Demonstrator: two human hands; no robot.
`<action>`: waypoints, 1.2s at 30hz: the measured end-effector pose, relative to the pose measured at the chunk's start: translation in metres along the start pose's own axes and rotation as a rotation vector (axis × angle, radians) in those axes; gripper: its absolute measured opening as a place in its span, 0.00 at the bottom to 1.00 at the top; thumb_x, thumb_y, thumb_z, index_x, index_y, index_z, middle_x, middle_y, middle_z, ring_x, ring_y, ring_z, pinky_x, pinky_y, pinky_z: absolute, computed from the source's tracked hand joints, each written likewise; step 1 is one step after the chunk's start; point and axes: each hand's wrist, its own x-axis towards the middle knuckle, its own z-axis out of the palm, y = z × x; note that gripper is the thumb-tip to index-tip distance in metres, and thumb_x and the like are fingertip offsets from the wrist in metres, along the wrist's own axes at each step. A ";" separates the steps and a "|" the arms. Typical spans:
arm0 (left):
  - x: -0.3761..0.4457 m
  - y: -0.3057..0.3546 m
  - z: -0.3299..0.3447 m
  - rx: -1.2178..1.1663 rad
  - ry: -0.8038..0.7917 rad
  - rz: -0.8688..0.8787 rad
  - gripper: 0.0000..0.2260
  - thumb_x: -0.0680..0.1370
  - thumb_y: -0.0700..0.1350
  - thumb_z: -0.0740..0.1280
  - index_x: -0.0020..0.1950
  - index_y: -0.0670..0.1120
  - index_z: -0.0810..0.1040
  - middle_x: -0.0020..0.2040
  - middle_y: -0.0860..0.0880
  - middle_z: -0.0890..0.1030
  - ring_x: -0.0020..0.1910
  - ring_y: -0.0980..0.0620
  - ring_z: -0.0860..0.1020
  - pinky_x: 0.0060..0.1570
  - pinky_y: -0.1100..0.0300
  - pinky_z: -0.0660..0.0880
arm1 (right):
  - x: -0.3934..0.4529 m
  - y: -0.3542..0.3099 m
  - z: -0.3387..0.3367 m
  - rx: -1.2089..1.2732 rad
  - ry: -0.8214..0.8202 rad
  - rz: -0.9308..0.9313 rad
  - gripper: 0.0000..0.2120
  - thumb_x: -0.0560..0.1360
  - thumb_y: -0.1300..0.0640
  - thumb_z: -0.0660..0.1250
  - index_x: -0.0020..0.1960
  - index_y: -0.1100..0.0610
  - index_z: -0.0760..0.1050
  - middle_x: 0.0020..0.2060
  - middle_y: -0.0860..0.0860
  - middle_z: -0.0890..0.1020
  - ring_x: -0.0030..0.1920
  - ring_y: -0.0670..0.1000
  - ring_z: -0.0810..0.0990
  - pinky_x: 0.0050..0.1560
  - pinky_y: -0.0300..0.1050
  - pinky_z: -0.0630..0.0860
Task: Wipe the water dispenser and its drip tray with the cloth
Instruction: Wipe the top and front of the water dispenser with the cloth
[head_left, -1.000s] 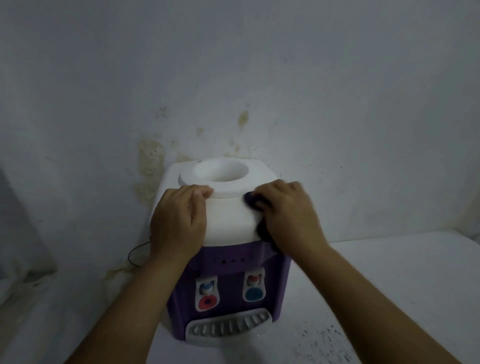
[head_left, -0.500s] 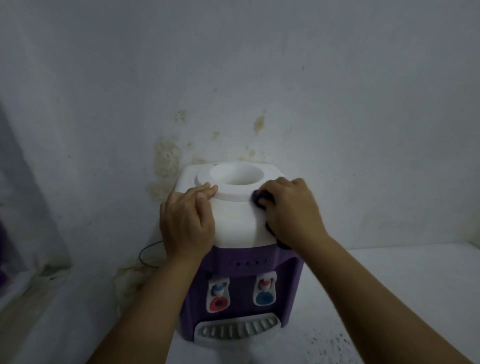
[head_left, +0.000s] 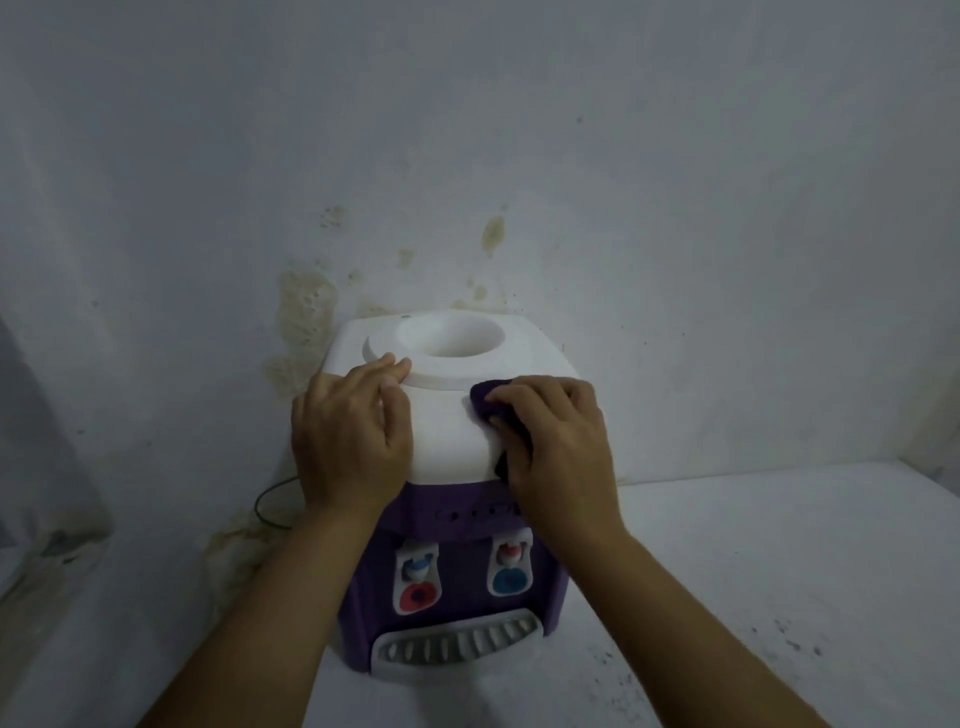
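Note:
A small water dispenser (head_left: 447, 431) with a white top and purple body stands on a white surface against the wall. Its grey slotted drip tray (head_left: 457, 644) sits at the front bottom, below a red tap and a blue tap. My left hand (head_left: 348, 441) rests flat on the left side of the white top, fingers reaching the ring of the bottle opening. My right hand (head_left: 556, 441) grips a dark purple cloth (head_left: 488, 402) and presses it on the top's right front corner. Most of the cloth is hidden under that hand.
The white wall (head_left: 467, 156) right behind the dispenser has yellowish stains. A thin dark cable (head_left: 270, 499) loops out at the dispenser's left. The white counter (head_left: 779, 571) stretches to the right, with dark specks near the front right.
My right hand with the cloth has slid along the right side of the top, near the ring. The left hand stays on the left side. The view has shifted a little.

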 end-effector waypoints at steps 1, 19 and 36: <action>0.000 0.000 -0.002 0.019 -0.015 0.000 0.24 0.77 0.51 0.47 0.58 0.49 0.81 0.59 0.51 0.81 0.53 0.45 0.74 0.52 0.52 0.68 | -0.004 0.009 -0.002 0.022 0.039 0.033 0.06 0.75 0.58 0.66 0.51 0.57 0.80 0.48 0.50 0.82 0.51 0.53 0.73 0.48 0.47 0.73; -0.011 0.057 0.031 0.179 -0.079 0.217 0.12 0.79 0.51 0.61 0.50 0.47 0.82 0.57 0.52 0.82 0.53 0.47 0.75 0.45 0.54 0.73 | -0.073 0.053 0.033 0.285 0.306 0.460 0.10 0.74 0.71 0.63 0.52 0.60 0.71 0.52 0.55 0.73 0.53 0.51 0.70 0.56 0.38 0.69; -0.024 0.062 0.039 0.232 0.022 0.215 0.16 0.81 0.52 0.58 0.56 0.46 0.82 0.59 0.49 0.81 0.53 0.45 0.76 0.47 0.51 0.71 | -0.122 0.058 0.046 0.322 0.079 0.797 0.04 0.78 0.64 0.59 0.49 0.57 0.67 0.47 0.50 0.71 0.49 0.54 0.72 0.42 0.37 0.68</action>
